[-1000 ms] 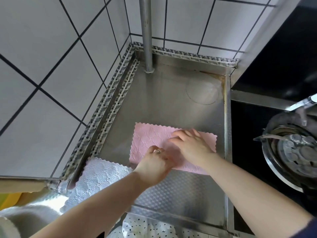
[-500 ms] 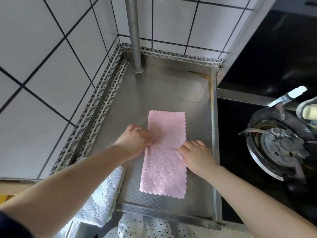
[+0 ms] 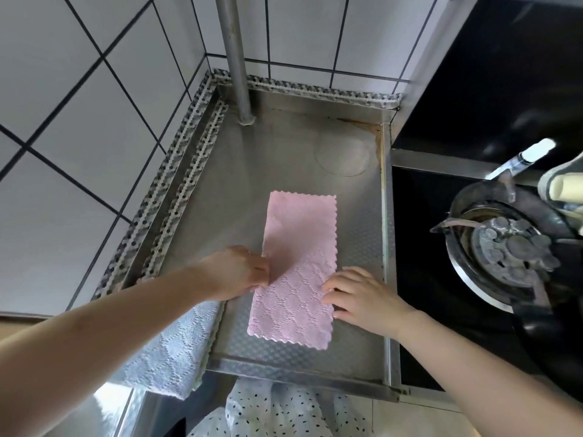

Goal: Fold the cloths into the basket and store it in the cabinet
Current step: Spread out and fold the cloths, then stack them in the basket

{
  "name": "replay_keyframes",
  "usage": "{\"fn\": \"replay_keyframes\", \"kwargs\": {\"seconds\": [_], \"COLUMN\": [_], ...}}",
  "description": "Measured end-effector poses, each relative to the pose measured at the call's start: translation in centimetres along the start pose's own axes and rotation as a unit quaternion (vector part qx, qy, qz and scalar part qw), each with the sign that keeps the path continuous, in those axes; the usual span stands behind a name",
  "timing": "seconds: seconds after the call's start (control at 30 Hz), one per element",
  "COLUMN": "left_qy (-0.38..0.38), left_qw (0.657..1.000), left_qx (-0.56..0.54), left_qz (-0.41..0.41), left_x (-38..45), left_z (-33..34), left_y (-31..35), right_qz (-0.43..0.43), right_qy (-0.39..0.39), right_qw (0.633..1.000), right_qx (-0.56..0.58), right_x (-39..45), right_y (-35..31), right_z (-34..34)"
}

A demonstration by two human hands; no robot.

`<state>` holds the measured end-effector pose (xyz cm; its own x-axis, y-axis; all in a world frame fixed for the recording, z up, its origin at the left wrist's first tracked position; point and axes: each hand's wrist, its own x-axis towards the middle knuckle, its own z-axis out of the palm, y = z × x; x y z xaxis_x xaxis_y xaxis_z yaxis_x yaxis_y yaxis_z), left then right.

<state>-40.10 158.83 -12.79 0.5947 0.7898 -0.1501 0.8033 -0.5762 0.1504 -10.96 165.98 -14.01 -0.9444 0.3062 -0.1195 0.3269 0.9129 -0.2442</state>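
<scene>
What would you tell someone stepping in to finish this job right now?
Left hand: pinches the left edge of the pink cloth.
Right hand: fingers lie flat on its right edge.
The pink cloth lies on the steel counter, folded into a long strip.
A white cloth hangs over the counter's left front edge, not yet folded.
No basket or cabinet is in view.
Left to do: fold the pink cloth again, fold the white one, put both in the basket, store it in the cabinet.

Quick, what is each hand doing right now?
Left hand: pinches the pink cloth at its left edge.
Right hand: open, fingers resting on its right edge.
</scene>
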Motion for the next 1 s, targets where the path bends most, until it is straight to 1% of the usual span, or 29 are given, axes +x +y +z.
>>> {"fn": "replay_keyframes", "kwargs": {"seconds": [0.07, 0.17, 0.27, 0.33, 0.4, 0.43, 0.47, 0.5, 0.53, 0.57, 0.63, 0.73, 0.77, 0.83, 0.87, 0.93, 1.0], "left_qy": [0.001, 0.015, 0.002, -0.004, 0.014, 0.024, 0.043, 0.077, 0.122, 0.166, 0.229, 0.268, 0.264, 0.245, 0.239, 0.225, 0.215], "left_qw": [0.998, 0.997, 0.997, 0.994, 0.980, 0.962, 0.928, 0.880, 0.829, 0.789, 0.738, 0.668, 0.656, 0.648, 0.646, 0.641, 0.633], "left_qx": [-0.051, -0.058, -0.062, -0.079, -0.125, -0.182, -0.271, -0.366, -0.437, -0.471, -0.491, -0.550, -0.562, -0.564, -0.558, -0.540, -0.541], "left_qz": [-0.029, -0.054, -0.053, -0.077, -0.154, -0.204, -0.252, -0.293, -0.326, -0.357, -0.402, -0.424, -0.430, -0.449, -0.464, -0.496, -0.510], "left_x": [0.0, 0.0, -0.2, -0.6, -0.9, -0.8, -0.6, -0.1, 0.5, 1.2, 2.7, 4.8, 5.5, 6.5, 7.0, 7.5, 7.7], "left_z": [0.0, 0.2, 0.2, 0.6, 1.2, 1.4, 1.5, 1.4, 1.4, 1.1, 0.4, -0.6, -0.8, -0.8, -0.6, -0.3, 0.1], "left_y": [0.1, 0.1, 0.2, 0.1, 0.2, 0.3, 0.5, 0.7, 0.8, 0.8, 0.6, -0.1, -0.4, -0.7, -1.1, -1.7, -2.1], "right_qz": [0.018, 0.043, 0.079, 0.131, 0.220, 0.268, 0.310, 0.342, 0.364, 0.380, 0.410, 0.439, 0.437, 0.421, 0.412, 0.399, 0.380], "right_qy": [0.035, 0.087, 0.090, 0.086, 0.112, 0.130, 0.145, 0.161, 0.176, 0.193, 0.231, 0.270, 0.270, 0.262, 0.250, 0.216, 0.208], "right_qw": [0.999, 0.995, 0.991, 0.980, 0.948, 0.926, 0.904, 0.884, 0.865, 0.846, 0.808, 0.757, 0.751, 0.757, 0.768, 0.806, 0.838], "right_qx": [0.015, 0.032, 0.063, 0.120, 0.200, 0.232, 0.257, 0.277, 0.298, 0.319, 0.355, 0.401, 0.414, 0.426, 0.421, 0.380, 0.332], "right_x": [0.0, 0.3, 0.6, 1.0, 1.6, 2.1, 2.7, 3.4, 4.1, 4.9, 6.4, 8.1, 8.4, 8.7, 8.9, 9.0, 8.8], "right_y": [-0.2, -0.8, -1.0, -1.0, -0.9, -0.8, -0.7, -0.6, -0.5, -0.3, 0.3, 1.3, 1.5, 1.8, 2.1, 2.6, 2.8], "right_z": [0.3, 1.0, 1.1, 0.7, 0.2, -0.2, -0.6, -0.9, -1.2, -1.4, -1.7, -1.9, -1.9, -1.8, -1.6, -1.3, -1.0]}}
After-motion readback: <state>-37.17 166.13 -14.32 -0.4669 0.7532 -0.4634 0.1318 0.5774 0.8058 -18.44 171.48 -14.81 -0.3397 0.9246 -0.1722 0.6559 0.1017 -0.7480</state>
